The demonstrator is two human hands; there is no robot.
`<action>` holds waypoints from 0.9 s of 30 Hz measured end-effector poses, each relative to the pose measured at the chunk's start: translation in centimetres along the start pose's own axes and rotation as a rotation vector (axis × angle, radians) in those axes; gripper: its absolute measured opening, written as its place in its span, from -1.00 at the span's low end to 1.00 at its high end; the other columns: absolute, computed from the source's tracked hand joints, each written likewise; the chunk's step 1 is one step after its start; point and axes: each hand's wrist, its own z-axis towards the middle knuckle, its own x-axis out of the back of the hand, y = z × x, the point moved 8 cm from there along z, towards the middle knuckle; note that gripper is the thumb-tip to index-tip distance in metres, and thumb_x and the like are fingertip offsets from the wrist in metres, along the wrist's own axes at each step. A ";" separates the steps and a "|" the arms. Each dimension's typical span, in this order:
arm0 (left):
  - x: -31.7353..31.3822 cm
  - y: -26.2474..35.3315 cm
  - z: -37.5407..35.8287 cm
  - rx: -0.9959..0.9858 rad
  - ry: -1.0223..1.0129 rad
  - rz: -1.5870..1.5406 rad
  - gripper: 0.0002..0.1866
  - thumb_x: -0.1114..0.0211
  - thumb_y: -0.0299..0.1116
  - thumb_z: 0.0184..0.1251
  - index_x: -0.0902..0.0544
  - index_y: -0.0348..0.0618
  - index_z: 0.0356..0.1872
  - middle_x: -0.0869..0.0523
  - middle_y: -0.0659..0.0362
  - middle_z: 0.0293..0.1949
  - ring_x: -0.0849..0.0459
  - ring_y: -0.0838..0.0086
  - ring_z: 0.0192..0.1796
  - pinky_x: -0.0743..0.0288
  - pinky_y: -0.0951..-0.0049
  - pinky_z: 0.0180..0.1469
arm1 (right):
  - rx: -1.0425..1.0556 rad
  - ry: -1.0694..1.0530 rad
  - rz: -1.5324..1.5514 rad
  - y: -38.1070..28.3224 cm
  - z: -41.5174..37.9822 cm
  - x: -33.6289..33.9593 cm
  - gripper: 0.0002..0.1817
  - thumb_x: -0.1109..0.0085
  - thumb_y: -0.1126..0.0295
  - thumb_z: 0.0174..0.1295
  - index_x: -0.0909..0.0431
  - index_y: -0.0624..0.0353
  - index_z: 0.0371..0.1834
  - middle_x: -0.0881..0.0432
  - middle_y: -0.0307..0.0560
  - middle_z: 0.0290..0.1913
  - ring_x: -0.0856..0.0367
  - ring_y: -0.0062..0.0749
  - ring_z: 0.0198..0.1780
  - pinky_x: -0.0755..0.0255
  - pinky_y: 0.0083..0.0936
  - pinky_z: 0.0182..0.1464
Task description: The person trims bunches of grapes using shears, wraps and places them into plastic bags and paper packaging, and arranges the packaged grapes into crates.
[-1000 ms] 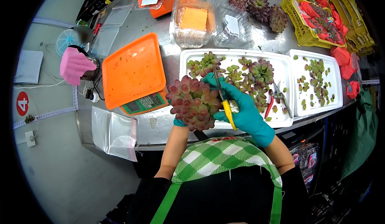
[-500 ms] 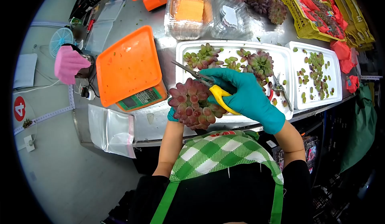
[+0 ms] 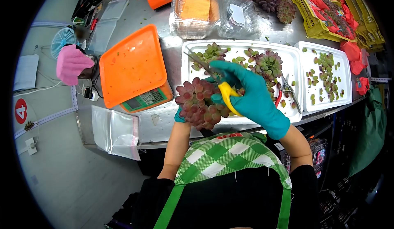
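Note:
My right hand (image 3: 258,100), in a teal glove, is closed on yellow-handled scissors (image 3: 225,94). Their dark blades point up and left, above a reddish succulent rosette (image 3: 199,104). My left hand (image 3: 179,116), gloved too, is mostly hidden behind that rosette and holds it up from below. Beyond my hands lies a white foam tray (image 3: 189,48) with succulent rosettes (image 3: 269,65) and loose leaves. Red-handled pruning shears (image 3: 289,91) rest at its right end.
An orange scale (image 3: 133,67) stands left, with clear plastic bags (image 3: 115,130) near the table edge. Loose leaves lie in a second white tray (image 3: 305,50) at right. Clear plastic boxes (image 3: 193,28) stand behind, and a yellow crate (image 3: 301,15) sits at the back right.
The scissors have turned so their blades point more steeply upward, and my right hand has rotated with them. The rosette stays in my left hand, nearly in place.

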 end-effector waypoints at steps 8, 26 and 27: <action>-1.6 -1.1 0.7 -0.046 -0.025 0.366 -0.43 0.21 -0.02 0.29 0.00 0.00 0.28 -0.11 0.13 0.26 -0.11 0.31 0.29 0.00 0.27 0.29 | -0.130 0.035 0.017 1.9 1.4 0.0 -0.43 -0.34 0.41 -0.14 -0.38 0.11 0.04 -0.52 -0.18 -0.31 -0.48 -0.64 -0.38 -0.43 -0.63 -0.33; -5.6 1.6 1.7 -0.128 0.089 -0.068 -0.32 0.05 0.13 0.19 -0.10 -0.05 0.24 -0.24 0.05 0.20 -0.27 0.25 0.21 -0.21 0.26 0.22 | -0.170 0.327 0.423 6.7 -2.2 0.9 -0.33 -0.29 0.46 -0.05 -0.22 0.12 0.19 -0.47 -0.22 -0.06 -0.43 -0.65 -0.11 -0.37 -0.71 -0.10; -5.8 1.8 1.6 -0.135 0.120 -0.017 -0.35 0.03 0.08 0.21 -0.10 -0.05 0.24 -0.24 0.06 0.19 -0.27 0.26 0.21 -0.22 0.27 0.22 | -0.217 0.326 0.560 7.1 -2.1 0.8 -0.34 -0.28 0.46 -0.04 -0.22 0.14 0.19 -0.47 -0.22 -0.07 -0.43 -0.65 -0.13 -0.38 -0.70 -0.12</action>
